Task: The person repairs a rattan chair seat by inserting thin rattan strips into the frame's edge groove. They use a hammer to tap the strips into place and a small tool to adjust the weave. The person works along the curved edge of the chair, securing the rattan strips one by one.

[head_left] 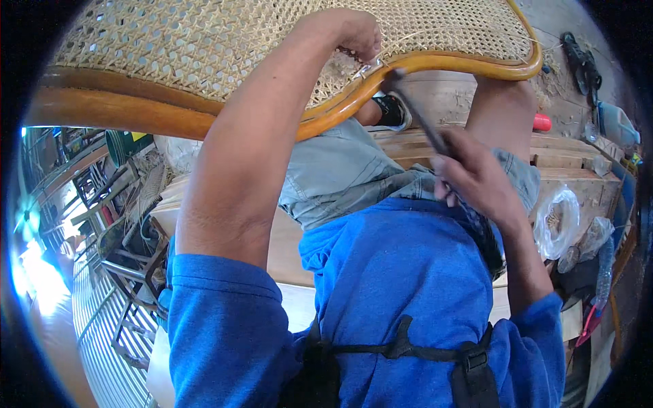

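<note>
Across my lap lies a woven cane panel (177, 41) edged by a curved, varnished wooden frame (469, 62). My left hand (354, 35) is closed over the cane beside the frame's inner edge, its fingertips pressed together. What they pinch, if anything, is too small to name. Just below them a small shiny piece (369, 66) sits at the frame. My right hand (473, 170) is wrapped round the handle of a hammer (428, 128). The hammer's dark head is at the frame's outer edge, near my left fingertips; whether it touches the wood I cannot tell.
Wooden planks (578, 158) lie under and beside my legs. To the right are a clear plastic bag (558, 221), a red cylinder (541, 122) and a dark sandal (581, 61). Chair frames (129, 272) and a dark green container (126, 144) stand at left. Loose cane strands stick up near the panel's far right.
</note>
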### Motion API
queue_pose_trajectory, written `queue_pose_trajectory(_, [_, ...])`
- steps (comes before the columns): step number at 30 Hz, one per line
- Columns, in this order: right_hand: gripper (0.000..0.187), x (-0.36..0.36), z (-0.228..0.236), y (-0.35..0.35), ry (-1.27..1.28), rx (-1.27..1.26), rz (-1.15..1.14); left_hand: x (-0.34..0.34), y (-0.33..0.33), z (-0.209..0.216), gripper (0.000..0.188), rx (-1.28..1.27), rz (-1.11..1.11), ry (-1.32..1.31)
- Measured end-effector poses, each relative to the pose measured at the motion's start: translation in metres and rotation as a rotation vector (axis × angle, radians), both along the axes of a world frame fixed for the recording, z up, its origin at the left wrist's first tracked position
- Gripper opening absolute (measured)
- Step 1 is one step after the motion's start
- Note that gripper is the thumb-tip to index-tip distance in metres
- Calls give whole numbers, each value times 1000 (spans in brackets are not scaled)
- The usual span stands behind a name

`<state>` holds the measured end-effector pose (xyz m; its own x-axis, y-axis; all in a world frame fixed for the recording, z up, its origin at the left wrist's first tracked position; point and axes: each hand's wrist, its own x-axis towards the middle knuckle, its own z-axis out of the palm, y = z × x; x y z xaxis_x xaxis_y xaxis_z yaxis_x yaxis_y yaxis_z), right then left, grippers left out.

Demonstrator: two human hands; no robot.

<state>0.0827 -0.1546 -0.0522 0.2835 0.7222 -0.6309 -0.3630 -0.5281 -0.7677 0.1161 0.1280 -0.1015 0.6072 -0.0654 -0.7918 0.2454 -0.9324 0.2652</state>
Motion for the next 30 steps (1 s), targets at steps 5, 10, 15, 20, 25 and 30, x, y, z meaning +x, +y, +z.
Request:
queue_pose_trajectory(5, [24, -2, -44, 41, -405, 43, 155, 17, -5, 24, 21, 124, 6, 111])
queue_pose_trajectory(10, [24, -7, -43, 57, -349, 23, 146, 20, -3, 25, 18, 145, 38, 185])
queue_pose_trajectory(15, [25, -7, -30, 56, -359, -21, 119, 17, 0, 21, 17, 60, 115, 203])
queue_pose_trajectory(20, [24, -5, -23, 57, -557, 87, 75, 21, 16, 2, 15, 24, 336, 359])
queue_pose_trajectory(25, [25, -12, -43, 56, -592, -32, 231, 20, -9, 33, 15, 178, 45, 156])
queue_pose_trajectory(30, [26, -7, -20, 56, -564, -50, 201, 18, -1, 27, 15, 68, 231, 277])
